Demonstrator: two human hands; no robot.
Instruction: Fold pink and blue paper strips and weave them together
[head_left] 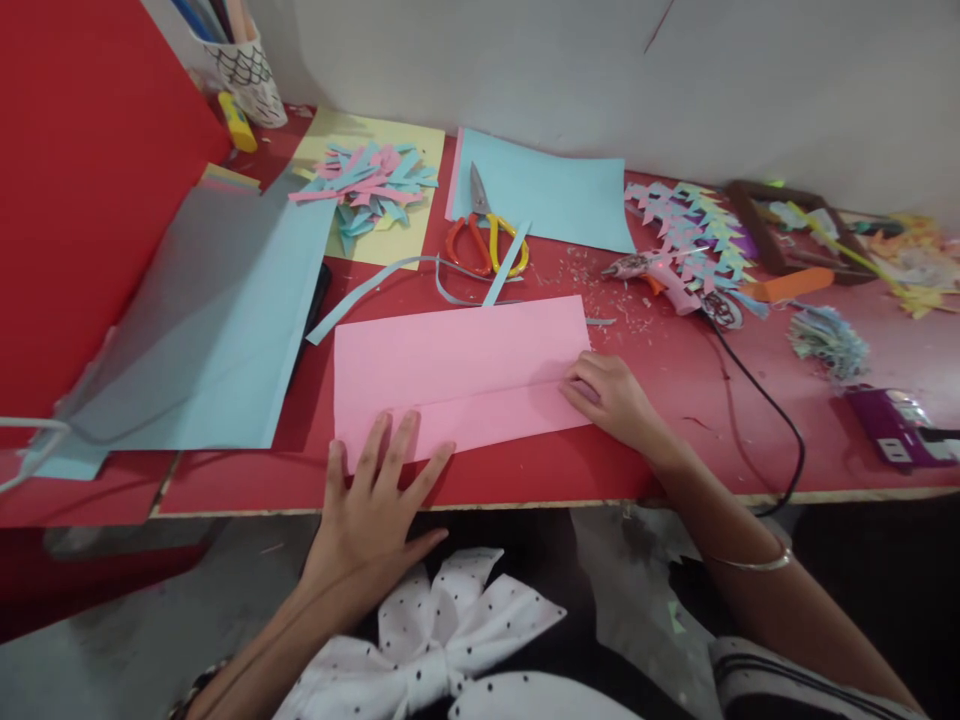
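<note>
- Head view shows the pink paper [465, 345] flat on the red bench [247, 490], near its front edge; a crease-like line runs along it.
- I judge it light and rather soft, easy to bend or tear, and it may slide if nobody presses it.
- Left hand [367, 515] has its fingers spread wide over the lower left corner. Right hand [619, 400] has its fingers curled at the right edge; I cannot tell if they pinch or only press.
- Good places to hold, I think, are these outer edges.
- Just behind lie a loose blue strip [330, 317] and scissors [480, 205], which can catch the paper.
- Farther right, the glue gun [656, 272] trails its black cord [756, 378]; at left is a large blue sheet [217, 330].
</note>
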